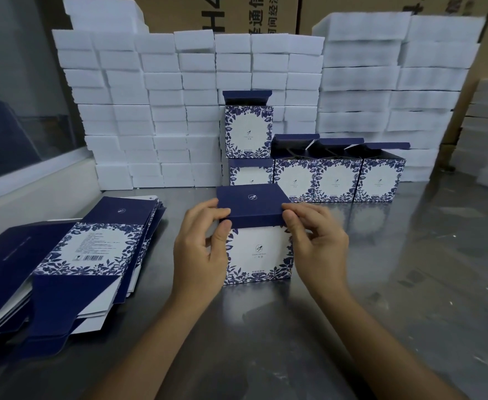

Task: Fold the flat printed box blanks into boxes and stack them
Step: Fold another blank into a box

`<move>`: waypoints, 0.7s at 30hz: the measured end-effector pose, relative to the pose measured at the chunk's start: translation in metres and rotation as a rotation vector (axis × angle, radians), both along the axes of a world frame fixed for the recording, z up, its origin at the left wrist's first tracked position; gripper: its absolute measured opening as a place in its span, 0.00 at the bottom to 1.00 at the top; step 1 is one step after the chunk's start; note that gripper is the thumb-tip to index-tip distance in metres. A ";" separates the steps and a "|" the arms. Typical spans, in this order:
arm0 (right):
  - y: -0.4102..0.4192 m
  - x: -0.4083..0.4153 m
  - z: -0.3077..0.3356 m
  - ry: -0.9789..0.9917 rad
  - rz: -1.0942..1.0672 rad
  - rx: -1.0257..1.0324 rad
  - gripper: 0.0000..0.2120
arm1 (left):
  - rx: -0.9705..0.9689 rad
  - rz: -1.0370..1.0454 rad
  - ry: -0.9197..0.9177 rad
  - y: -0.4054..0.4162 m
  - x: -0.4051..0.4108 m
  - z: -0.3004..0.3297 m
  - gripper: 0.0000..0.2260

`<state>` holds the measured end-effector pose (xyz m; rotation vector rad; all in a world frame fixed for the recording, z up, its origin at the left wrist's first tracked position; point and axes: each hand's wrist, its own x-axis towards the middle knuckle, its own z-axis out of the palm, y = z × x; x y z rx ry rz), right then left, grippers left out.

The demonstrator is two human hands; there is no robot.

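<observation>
- Box [258, 252] stands upright at centre of frame on the metal table [410, 284]; white front panel with blue leaf border faces the camera.
- Its dark blue lid [252, 202] lies across the top, front lip folded down over the upper edge of the front panel.
- Left hand [205, 249] sits at the left side of the box; thumb and forefinger pinch the left front corner of the lid lip, remaining fingers curl along the left wall.
- Right hand [314, 243] sits at the right side; thumb and forefinger pinch the right front corner of the lid lip, other fingers curled beside the right wall.
- Both forearms enter from the bottom of the frame.
- Pile of flat blanks [63, 267] lies at lower left on the table, fanned and slightly skewed; top blank shows a printed panel with text and a barcode.
- Row of folded boxes [335, 177] stands behind the held one, centre right, lids open and tilted back.
- One more folded box [248, 131] sits stacked on the leftmost box of that row, lid flap up.
- White foam blocks [156, 111] are stacked in columns across the back, upper half of frame.
- Brown cartons [237, 13] with printed characters stand behind the foam at the top.
</observation>
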<state>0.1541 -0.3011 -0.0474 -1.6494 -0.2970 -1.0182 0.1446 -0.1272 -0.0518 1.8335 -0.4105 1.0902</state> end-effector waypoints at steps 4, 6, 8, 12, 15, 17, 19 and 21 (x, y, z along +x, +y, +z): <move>0.000 -0.003 -0.003 0.018 -0.097 -0.033 0.09 | -0.008 0.005 0.041 -0.002 -0.001 -0.005 0.12; 0.003 -0.005 -0.005 -0.005 -0.175 -0.114 0.10 | -0.008 0.019 0.040 -0.003 -0.001 -0.006 0.13; 0.010 -0.006 -0.009 0.024 -0.210 -0.185 0.14 | 0.003 0.033 0.021 -0.004 -0.002 -0.007 0.13; 0.027 -0.007 -0.020 0.252 -0.137 -0.332 0.42 | 0.002 -0.019 0.016 -0.011 -0.002 -0.008 0.15; 0.035 -0.006 -0.025 0.335 -0.147 -0.326 0.53 | -0.024 -0.124 0.080 -0.015 -0.002 -0.011 0.18; 0.036 -0.004 -0.025 0.377 -0.188 -0.293 0.55 | -0.021 -0.182 0.101 -0.018 -0.001 -0.014 0.20; 0.031 -0.001 -0.023 0.403 -0.218 -0.272 0.55 | 0.021 -0.247 0.113 -0.022 -0.001 -0.017 0.22; 0.023 0.002 -0.021 0.409 -0.229 -0.242 0.56 | 0.101 -0.298 0.164 -0.026 0.001 -0.022 0.23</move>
